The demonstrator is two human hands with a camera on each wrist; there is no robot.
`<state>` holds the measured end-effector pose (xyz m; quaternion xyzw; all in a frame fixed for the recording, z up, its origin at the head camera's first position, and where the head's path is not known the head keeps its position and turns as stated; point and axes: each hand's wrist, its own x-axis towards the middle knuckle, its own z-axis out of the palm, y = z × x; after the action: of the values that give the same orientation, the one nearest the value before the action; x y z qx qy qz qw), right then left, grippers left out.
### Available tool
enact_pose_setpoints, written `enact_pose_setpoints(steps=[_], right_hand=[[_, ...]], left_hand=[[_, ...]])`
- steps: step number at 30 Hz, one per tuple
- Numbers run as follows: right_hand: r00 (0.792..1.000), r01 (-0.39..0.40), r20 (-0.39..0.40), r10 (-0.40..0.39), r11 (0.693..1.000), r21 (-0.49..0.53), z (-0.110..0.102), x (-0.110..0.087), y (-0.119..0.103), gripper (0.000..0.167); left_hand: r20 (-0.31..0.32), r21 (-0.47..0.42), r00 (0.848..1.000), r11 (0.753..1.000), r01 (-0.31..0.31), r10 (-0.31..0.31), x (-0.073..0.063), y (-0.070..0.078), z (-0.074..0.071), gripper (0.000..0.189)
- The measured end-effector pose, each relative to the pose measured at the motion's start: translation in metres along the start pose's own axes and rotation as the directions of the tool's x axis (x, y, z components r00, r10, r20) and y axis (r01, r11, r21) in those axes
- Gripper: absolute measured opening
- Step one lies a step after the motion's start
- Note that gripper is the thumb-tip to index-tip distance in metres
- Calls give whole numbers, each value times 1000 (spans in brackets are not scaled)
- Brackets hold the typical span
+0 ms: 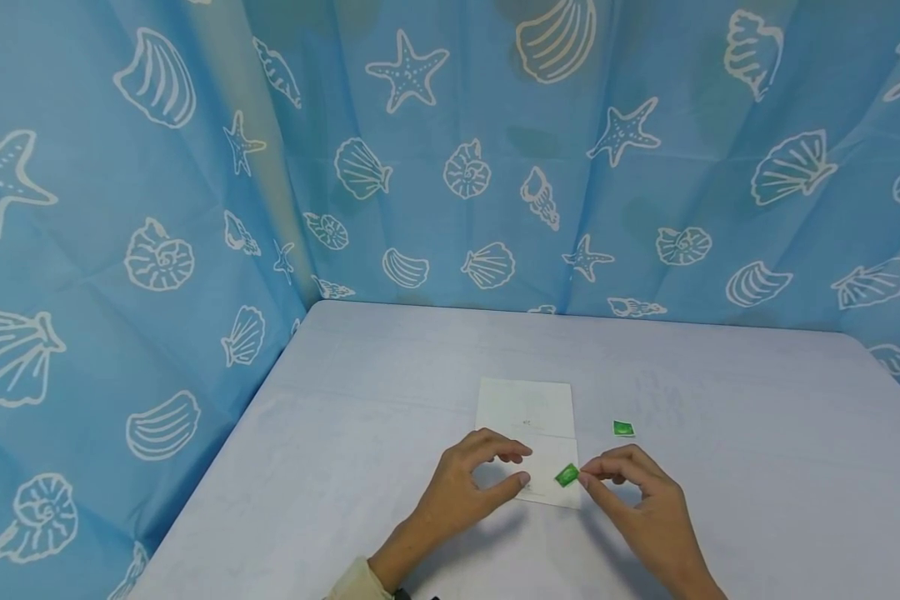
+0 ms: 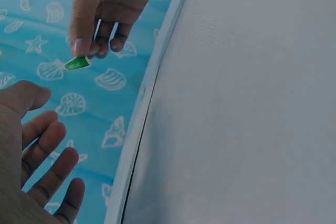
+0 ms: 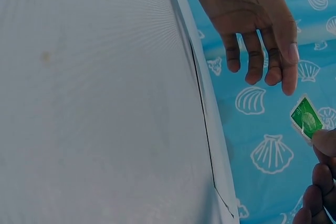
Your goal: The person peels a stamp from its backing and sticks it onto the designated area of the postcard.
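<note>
My right hand (image 1: pixel 641 508) pinches a small green postage stamp (image 1: pixel 567 475) by one edge between thumb and fingertip. In the right wrist view the stamp (image 3: pixel 306 119) shows its green face and pale border. My left hand (image 1: pixel 468 479) hovers to the left with thumb and fingers apart and nothing between them. Beneath both hands lies a white folded sheet (image 1: pixel 525 408) with a crease across it and small faint marks. A second green stamp (image 1: pixel 623 428) rests on the table, right of the sheet and beyond my right hand.
A pale cloth covers the table (image 1: pixel 360 400). Blue curtains (image 1: pixel 420 167) printed with white shells and starfish hang behind it and along its left side.
</note>
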<state>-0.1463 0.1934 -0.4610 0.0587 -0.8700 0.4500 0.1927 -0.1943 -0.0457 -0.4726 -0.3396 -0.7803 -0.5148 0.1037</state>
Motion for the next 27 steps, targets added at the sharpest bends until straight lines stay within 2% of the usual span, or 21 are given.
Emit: enact_pose_setpoints(steps=[21, 27], right_hand=[[1000, 13, 1, -13, 1000, -18, 4, -2, -3, 6], [1000, 31, 1, -31, 999, -12, 4, -5, -2, 7]], left_hand=[[35, -15, 999, 1000, 14, -13, -2, 1, 1, 27], [26, -13, 999, 1000, -23, 23, -4, 1, 4, 25]])
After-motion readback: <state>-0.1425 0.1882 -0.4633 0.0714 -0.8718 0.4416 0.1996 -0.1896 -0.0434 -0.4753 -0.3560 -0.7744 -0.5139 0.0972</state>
